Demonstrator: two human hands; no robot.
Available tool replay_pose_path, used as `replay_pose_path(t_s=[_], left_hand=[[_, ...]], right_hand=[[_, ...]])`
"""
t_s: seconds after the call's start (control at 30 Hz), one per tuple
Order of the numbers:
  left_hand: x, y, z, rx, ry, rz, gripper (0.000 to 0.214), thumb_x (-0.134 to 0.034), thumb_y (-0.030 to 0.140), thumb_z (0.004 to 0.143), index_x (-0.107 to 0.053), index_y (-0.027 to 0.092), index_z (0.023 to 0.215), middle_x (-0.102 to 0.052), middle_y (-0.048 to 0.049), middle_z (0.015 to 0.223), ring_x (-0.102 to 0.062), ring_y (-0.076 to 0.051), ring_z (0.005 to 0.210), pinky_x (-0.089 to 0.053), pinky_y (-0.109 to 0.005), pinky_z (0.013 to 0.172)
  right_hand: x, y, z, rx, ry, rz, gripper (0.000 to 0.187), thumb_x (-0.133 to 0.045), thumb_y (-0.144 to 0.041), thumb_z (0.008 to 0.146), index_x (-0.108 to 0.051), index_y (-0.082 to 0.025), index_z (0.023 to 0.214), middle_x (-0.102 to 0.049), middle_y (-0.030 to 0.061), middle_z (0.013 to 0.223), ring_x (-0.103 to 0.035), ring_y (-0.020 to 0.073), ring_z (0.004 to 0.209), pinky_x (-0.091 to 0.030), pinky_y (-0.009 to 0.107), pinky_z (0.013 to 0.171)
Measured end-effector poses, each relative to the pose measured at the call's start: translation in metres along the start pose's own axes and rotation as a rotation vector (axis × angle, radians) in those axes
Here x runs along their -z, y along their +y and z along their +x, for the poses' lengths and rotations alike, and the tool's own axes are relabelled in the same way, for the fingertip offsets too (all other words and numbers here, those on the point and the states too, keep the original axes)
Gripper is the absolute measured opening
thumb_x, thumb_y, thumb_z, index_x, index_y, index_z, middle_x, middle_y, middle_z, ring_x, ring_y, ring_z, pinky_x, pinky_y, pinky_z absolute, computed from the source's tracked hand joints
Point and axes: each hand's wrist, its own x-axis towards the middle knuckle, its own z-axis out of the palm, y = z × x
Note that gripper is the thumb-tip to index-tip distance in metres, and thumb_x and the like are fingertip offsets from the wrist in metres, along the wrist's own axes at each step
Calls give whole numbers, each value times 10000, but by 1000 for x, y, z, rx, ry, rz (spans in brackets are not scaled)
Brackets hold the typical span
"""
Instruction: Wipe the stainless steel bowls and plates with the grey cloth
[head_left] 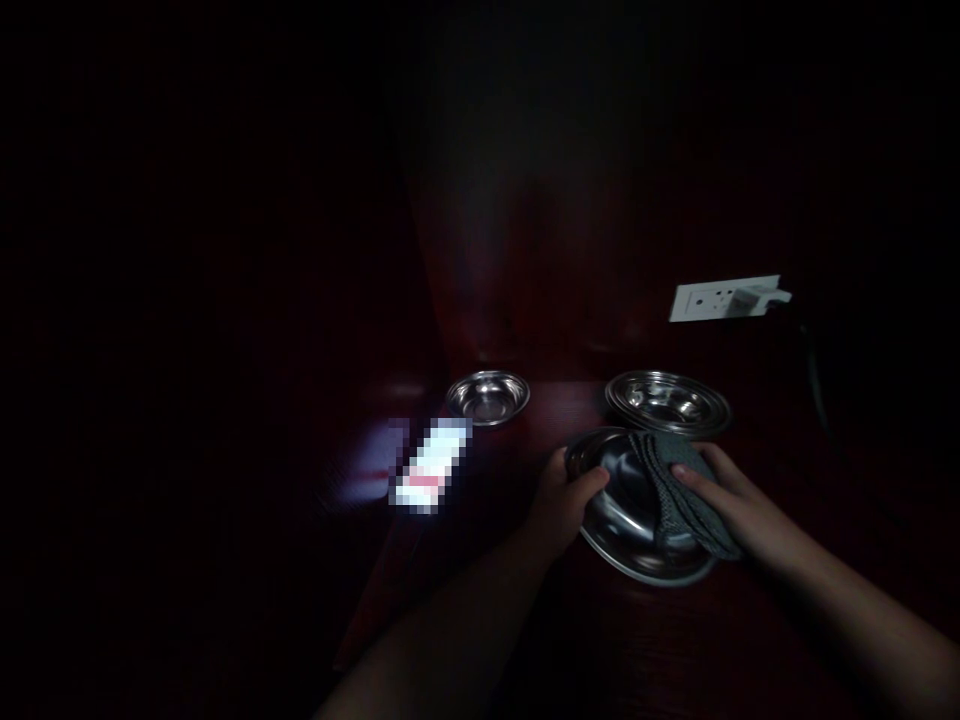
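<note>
Only had the head view for this one, and it was seriously dark in there. The left hand [564, 500] was clamped on a steel bowl [619, 512] at its left edge, thumb over the rim and pointing in across the shiny metal. The right hand [726, 492] was closed on a grey cloth [679, 490], thumb on top, with the folded fabric pressed against the right part of the bowl. So the bowl was right between the two hands, a bit right of centre and toward the bottom of the view. Couldn't tell whether its underside touched the table [570, 396], too murky down there.

Just behind the bowl there was a stack [667, 402] of steel dishes, with more than one rim showing. Off to the left, well apart from that, sat a small bowl [489, 398], open side up. Near it, on the side toward the camera, a bright screen [431, 468] glowed, blurred into blocks, so no clue what was on it. Up on the dark red wall [540, 240] to the right was a white socket [699, 302] with a plug [754, 299] in it, and a cable [814, 375] hung down beside it.
</note>
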Motion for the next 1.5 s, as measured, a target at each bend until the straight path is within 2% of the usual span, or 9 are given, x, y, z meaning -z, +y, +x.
replay_pose_path(t_s=[0.2,0.37,0.5,0.63,0.73,0.87,1.0,1.27,1.5], left_hand=[[-3,2,2,-52,4,32,425,-643,262,676,-544,149,1074,-620,-89,1035,-563,-207,953,-419,-332,850],[-3,2,7,-103,66,43,437,-646,284,672,-535,160,1076,-612,-80,1052,-559,-196,970,-405,-333,868],[-3,1,13,-141,106,44,406,-663,304,647,-569,162,1015,-628,-60,1000,-564,-185,945,-398,-330,873],[-2,7,15,-83,187,-44,344,-630,339,661,-588,159,951,-643,-36,869,-588,-176,834,-429,-322,792],[-1,14,17,-86,227,-67,312,-620,335,659,-593,150,909,-639,-29,826,-587,-162,790,-432,-304,759],[2,19,19,-92,147,-55,292,-639,297,629,-596,138,869,-637,-24,781,-583,-150,750,-429,-291,745],[3,18,20,-93,175,6,308,-642,291,626,-587,132,884,-630,-24,767,-576,-142,725,-426,-290,735],[4,26,17,-45,80,39,315,-651,286,639,-586,149,916,-639,-34,839,-581,-147,770,-421,-289,746],[10,36,14,105,-60,3,290,-651,295,651,-588,145,891,-632,-30,767,-585,-138,688,-429,-293,722]], right_hand=[[0,-3,-2,47,-3,-6,420,-579,-520,707,-477,-256,1017,-621,54,978,-621,235,805,-515,354,643],[-3,-9,-4,72,16,31,415,-595,-516,699,-490,-250,1000,-626,22,886,-615,213,782,-510,345,656],[-4,-26,2,77,65,48,404,-627,-507,674,-524,-242,961,-637,21,869,-618,200,784,-511,327,664],[-12,-51,17,40,71,57,420,-686,-461,628,-540,-222,940,-655,53,821,-631,205,708,-520,331,608],[-18,-52,26,50,42,113,426,-695,-437,621,-536,-217,949,-663,65,853,-636,210,713,-528,344,617],[-24,-32,27,47,42,201,397,-652,-466,662,-512,-242,958,-654,36,874,-634,197,764,-527,331,664],[-24,-16,22,60,80,180,389,-637,-498,667,-504,-246,932,-638,16,853,-620,185,767,-516,312,670],[-18,-19,22,128,82,80,404,-618,-523,668,-523,-245,946,-631,10,857,-604,192,788,-496,329,692],[-18,-25,17,48,47,132,392,-662,-482,645,-542,-240,930,-645,17,817,-616,183,725,-512,308,630]])
